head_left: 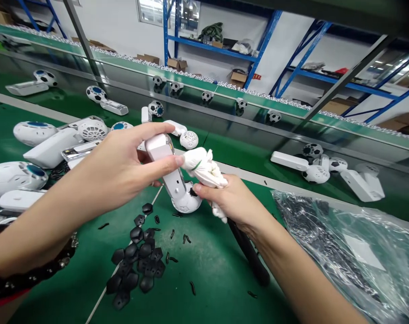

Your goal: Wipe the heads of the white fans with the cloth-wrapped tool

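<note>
White device (pixel 173 182), ball-shaped end lowermost, over the green bench (pixel 221 283) near centre. At left, similar devices (pixel 60 146) lie clustered; the left hand (pixel 123 164) holds the device's body between thumb and fingers; black pentagonal pieces (pixel 149 268) lie grouped below; the right hand (pixel 234 198) grips a white cloth bundle (pixel 206 170), black handle (pixel 249 254) beneath; far right, a clear plastic bag (pixel 389 252).

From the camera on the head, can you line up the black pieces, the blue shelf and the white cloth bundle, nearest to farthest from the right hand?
From the right hand:
1. White cloth bundle, in its grip.
2. Black pieces, piled on the table, leftward.
3. Blue shelf, far behind.
</note>
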Action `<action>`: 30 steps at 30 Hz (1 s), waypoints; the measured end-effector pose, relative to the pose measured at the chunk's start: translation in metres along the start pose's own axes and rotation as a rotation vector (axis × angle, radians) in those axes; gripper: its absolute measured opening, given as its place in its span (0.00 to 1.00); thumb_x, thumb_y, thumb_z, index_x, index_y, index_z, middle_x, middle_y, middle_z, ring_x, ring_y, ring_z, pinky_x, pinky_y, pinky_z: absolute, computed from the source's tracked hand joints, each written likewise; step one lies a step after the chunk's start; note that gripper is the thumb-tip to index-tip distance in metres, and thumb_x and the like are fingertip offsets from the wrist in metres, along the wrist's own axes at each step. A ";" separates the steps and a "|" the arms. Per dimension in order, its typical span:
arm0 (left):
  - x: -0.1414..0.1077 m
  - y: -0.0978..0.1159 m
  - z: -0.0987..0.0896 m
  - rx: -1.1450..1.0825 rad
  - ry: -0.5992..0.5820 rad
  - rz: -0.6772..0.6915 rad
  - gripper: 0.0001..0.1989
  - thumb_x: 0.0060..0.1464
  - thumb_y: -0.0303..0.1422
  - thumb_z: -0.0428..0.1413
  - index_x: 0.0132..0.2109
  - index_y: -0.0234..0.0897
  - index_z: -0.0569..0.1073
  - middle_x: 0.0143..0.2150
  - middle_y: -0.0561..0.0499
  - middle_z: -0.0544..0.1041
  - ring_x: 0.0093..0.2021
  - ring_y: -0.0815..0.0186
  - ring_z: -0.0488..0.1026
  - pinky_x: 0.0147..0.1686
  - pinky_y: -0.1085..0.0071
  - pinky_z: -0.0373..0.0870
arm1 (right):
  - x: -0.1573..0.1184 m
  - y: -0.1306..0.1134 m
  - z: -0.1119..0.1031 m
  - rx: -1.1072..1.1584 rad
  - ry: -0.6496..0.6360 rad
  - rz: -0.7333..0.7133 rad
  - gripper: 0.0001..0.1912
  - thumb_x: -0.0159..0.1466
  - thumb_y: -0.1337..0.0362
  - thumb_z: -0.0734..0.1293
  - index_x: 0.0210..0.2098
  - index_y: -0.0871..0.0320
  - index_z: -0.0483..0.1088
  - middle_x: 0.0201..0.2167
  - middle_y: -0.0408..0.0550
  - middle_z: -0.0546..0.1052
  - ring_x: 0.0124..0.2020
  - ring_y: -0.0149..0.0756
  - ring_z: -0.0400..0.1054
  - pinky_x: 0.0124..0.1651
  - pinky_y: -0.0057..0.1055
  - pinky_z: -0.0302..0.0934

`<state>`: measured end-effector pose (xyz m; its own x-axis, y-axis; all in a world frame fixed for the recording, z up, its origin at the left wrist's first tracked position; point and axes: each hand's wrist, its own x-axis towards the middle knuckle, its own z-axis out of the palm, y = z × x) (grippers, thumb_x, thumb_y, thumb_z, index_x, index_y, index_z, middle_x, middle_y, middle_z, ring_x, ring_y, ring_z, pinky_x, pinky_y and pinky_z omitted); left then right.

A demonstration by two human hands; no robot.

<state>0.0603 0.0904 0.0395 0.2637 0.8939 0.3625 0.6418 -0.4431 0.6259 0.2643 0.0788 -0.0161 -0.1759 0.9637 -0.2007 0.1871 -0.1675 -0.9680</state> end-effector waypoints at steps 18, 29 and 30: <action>0.000 -0.022 0.002 -0.005 0.109 -0.003 0.29 0.51 0.47 0.61 0.56 0.33 0.75 0.25 0.54 0.78 0.16 0.69 0.71 0.14 0.78 0.62 | -0.006 -0.010 -0.005 -0.404 0.159 -0.308 0.15 0.63 0.59 0.66 0.47 0.59 0.71 0.38 0.48 0.77 0.32 0.36 0.68 0.33 0.30 0.59; 0.002 -0.038 0.000 -0.143 0.096 -0.129 0.28 0.51 0.47 0.62 0.55 0.37 0.76 0.32 0.52 0.81 0.19 0.67 0.74 0.18 0.75 0.70 | -0.047 -0.011 -0.004 -1.256 0.222 -0.662 0.46 0.53 0.79 0.56 0.69 0.43 0.52 0.35 0.48 0.75 0.26 0.37 0.69 0.23 0.27 0.56; 0.002 -0.038 0.000 -0.167 0.089 -0.140 0.27 0.51 0.47 0.62 0.55 0.38 0.76 0.33 0.51 0.82 0.20 0.66 0.74 0.18 0.74 0.71 | -0.047 -0.010 -0.004 -1.353 0.174 -0.650 0.47 0.52 0.79 0.56 0.68 0.43 0.53 0.29 0.46 0.72 0.21 0.35 0.64 0.20 0.27 0.50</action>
<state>0.0364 0.1095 0.0164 0.1118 0.9411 0.3190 0.5374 -0.3273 0.7772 0.2740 0.0363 0.0037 -0.4806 0.8207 0.3090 0.8639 0.5037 0.0057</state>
